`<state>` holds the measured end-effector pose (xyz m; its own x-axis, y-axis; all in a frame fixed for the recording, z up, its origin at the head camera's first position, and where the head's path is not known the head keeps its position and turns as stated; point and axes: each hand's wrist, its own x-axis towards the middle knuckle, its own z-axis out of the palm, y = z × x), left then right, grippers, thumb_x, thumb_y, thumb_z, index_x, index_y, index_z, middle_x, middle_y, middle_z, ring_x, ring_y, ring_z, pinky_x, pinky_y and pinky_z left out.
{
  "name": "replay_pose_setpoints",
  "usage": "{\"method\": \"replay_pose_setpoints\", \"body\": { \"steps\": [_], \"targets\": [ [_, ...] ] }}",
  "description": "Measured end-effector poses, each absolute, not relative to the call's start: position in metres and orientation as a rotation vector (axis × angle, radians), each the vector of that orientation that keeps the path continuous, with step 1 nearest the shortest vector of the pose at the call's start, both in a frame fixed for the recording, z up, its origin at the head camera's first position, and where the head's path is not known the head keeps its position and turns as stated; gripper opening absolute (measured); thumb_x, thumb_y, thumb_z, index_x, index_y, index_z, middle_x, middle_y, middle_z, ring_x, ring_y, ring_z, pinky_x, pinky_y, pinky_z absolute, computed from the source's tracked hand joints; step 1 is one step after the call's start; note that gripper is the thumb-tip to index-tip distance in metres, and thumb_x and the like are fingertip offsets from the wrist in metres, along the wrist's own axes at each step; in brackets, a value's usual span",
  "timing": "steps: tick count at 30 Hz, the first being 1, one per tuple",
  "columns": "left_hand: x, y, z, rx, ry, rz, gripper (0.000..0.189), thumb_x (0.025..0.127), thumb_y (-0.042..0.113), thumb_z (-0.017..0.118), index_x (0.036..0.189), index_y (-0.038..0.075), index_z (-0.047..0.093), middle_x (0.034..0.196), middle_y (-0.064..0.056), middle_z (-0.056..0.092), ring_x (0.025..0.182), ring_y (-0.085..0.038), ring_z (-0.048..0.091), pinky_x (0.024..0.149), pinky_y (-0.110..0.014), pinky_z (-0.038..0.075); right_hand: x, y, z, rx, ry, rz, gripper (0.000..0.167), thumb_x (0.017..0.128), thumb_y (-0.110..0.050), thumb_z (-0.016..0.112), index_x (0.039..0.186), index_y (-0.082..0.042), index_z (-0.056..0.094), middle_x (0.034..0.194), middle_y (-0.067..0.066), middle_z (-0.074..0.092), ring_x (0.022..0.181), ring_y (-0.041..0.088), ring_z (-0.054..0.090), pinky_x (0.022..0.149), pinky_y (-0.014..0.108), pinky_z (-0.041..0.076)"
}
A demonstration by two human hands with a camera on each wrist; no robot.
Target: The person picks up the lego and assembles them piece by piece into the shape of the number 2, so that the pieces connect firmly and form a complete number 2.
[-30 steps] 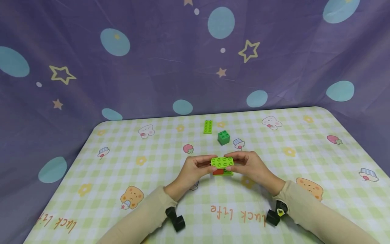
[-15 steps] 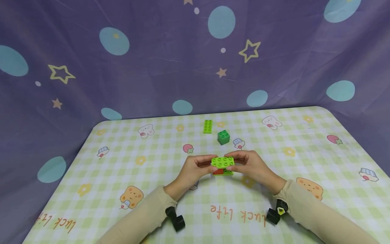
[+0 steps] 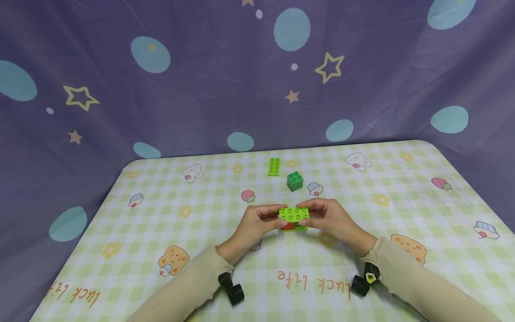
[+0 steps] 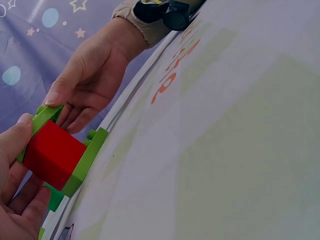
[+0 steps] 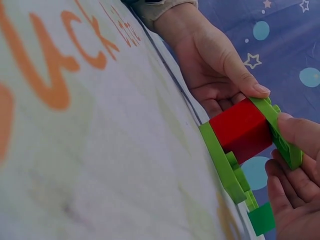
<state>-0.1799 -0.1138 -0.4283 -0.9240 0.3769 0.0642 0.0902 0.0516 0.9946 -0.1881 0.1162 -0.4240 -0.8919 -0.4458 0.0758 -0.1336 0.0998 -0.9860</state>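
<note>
A light green studded plate (image 3: 294, 214) lies level on top of a red block (image 4: 55, 155), and both hands hold it. My left hand (image 3: 257, 221) pinches its left end, thumb at the near edge, fingers behind. My right hand (image 3: 327, 217) pinches the right end likewise. Underneath, the red block stands on the left half of a lower light green plate (image 5: 222, 162) resting on the table. The right wrist view shows the upper plate's right part overhanging, with a gap between the two plates there. Fingertips behind the stack are partly hidden.
Beyond the hands, a dark green block (image 3: 295, 181) sits on the table. Farther back lies another light green studded plate (image 3: 274, 167). A checked cloth with printed pictures covers the table (image 3: 153, 237), and a purple patterned curtain (image 3: 193, 103) hangs behind its far edge.
</note>
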Motion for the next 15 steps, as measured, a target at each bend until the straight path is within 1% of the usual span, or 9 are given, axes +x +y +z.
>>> {"method": "replay_pose_setpoints", "body": {
  "steps": [8, 15],
  "targets": [
    [-0.181, -0.113, -0.429, 0.446, 2.105, 1.959, 0.039, 0.082, 0.003, 0.072, 0.119, -0.002, 0.063, 0.117, -0.017, 0.064, 0.1, -0.023, 0.066, 0.079, -0.026, 0.054, -0.188, 0.116, -0.426, -0.587, 2.123, -1.894, 0.035, 0.079, -0.004, 0.075, 0.111, 0.004, 0.064, 0.11, 0.019, 0.064, 0.092, 0.016, 0.066, 0.076, 0.025, 0.054],
    [-0.173, -0.11, -0.409, 0.43, 2.109, 1.932, 0.039, 0.083, 0.001, 0.07, 0.12, -0.005, 0.061, 0.12, -0.017, 0.062, 0.104, -0.029, 0.063, 0.08, -0.024, 0.053, -0.19, 0.117, -0.426, -0.574, 2.12, -1.893, 0.034, 0.078, -0.002, 0.075, 0.109, 0.006, 0.064, 0.11, 0.019, 0.064, 0.09, 0.015, 0.066, 0.078, 0.024, 0.053]
  ]
}}
